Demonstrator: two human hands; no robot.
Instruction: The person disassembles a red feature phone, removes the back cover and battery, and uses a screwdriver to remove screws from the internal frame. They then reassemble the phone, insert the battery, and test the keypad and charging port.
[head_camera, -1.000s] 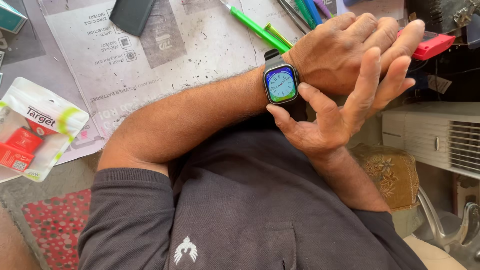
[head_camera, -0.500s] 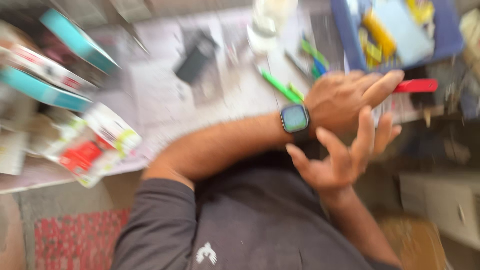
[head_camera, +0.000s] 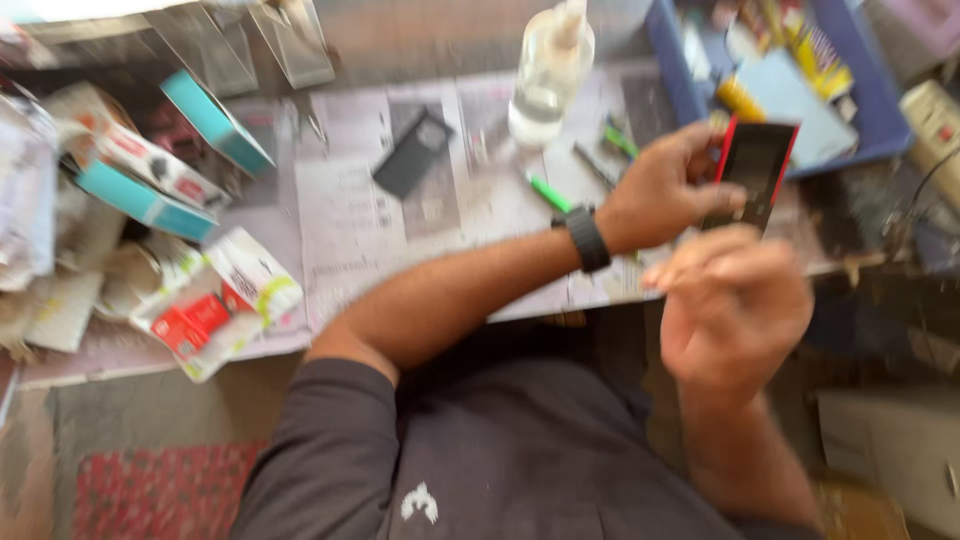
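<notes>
Lifted since before: my left hand (head_camera: 665, 190) now pinches the red-edged black phone (head_camera: 755, 170) upright, far right over the table (head_camera: 350, 240) | right hand (head_camera: 735, 300) loosely curled just near it, grip unclear through blur.

Newspaper-covered counter (head_camera: 350, 230) with a clear bottle (head_camera: 548, 75), green pen (head_camera: 548, 192), teal boxes (head_camera: 215, 122), blue tray (head_camera: 675, 70), and possibly a dark phone cover (head_camera: 412, 152)
</notes>
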